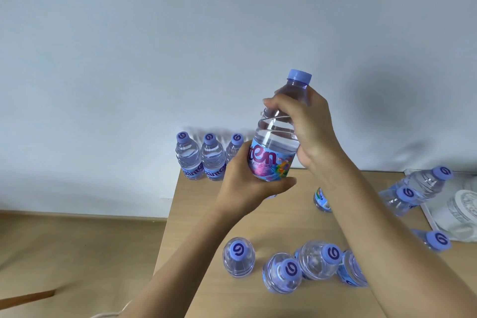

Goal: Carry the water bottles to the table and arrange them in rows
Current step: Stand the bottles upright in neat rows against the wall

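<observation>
Right forearm hides most of one bottle point(321, 200).

Pale wall point(154, 33), wooden floor point(64, 245), light wooden table point(278, 222).

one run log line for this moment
left hand: grips bottle base | right hand: grips its shoulder | bottle: upright above table | back row: started

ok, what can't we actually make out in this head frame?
- Back row: bottles past the third are hidden by the held bottle and left hand.
- Bottle behind the right forearm: only its base shows.
- White tray: cut by the right edge, contents blurred.
- Held bottle's label: half covered by fingers.
</observation>
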Demonstrator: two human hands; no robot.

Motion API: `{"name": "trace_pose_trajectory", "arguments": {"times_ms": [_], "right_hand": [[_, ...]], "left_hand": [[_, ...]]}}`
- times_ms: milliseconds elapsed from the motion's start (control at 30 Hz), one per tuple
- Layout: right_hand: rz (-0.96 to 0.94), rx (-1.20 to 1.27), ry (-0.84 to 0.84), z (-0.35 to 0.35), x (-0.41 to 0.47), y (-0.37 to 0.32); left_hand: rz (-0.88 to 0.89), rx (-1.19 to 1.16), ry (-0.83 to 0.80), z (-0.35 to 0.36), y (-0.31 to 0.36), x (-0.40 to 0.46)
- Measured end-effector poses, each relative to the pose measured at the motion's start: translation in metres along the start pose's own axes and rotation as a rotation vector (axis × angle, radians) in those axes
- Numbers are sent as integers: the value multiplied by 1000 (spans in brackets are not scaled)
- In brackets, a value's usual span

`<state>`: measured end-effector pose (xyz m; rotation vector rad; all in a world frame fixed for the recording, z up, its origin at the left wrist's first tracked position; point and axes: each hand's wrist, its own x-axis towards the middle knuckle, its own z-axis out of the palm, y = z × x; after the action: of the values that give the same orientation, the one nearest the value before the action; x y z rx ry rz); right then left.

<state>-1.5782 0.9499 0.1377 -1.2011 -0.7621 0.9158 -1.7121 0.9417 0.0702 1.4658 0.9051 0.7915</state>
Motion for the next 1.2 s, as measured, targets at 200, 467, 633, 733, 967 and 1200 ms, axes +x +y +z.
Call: {"name": "trace_pose_trajectory", "arguments": {"times_ms": [200,467,633,733,967,1200], "right_hand": [[54,91,-131,-5,9,-6],[64,110,-346,-9,11,-4],[-58,-97,-72,-1,4,3],[-74,-91,10,5,0,6],[-6,-9,17,5,7,-2],[9,83,-118,-3,16,-9]], "left_hand": [[-73,-177,-259,-14,4,7],[-35,-89,-135,-10,-1,3],[-11,48,116,-1,-6,1],[-13,72,147,3,-8,1],[-7,-7,49,-3,-5,3],[-49,-172,-187,-15,3,9]]}}
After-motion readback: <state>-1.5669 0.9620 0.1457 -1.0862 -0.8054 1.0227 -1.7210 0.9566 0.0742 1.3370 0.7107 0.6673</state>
